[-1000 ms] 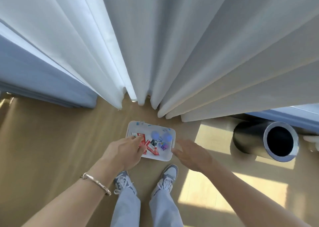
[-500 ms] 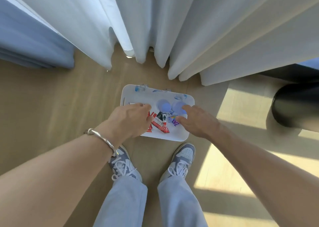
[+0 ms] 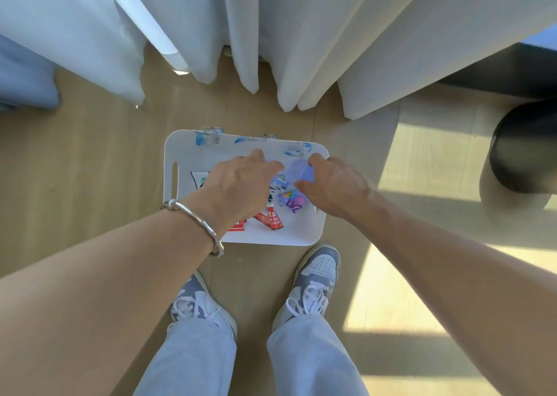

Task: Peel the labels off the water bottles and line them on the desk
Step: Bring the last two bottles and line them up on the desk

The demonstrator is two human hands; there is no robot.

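Wooden floor [image 3: 90,169] at frame centre bears a white bin [image 3: 271,237] where a blue-capped water bottle [image 3: 297,169] stands cap-up between both hands, right hand [image 3: 334,184] nearer and curling round it, left hand [image 3: 238,181] beside, its grasp indeterminable.

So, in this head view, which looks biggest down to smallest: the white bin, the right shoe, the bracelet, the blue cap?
1. bin
2. right shoe
3. bracelet and cap, unranked: the bracelet is longer but thin, and it sits nearer the camera.
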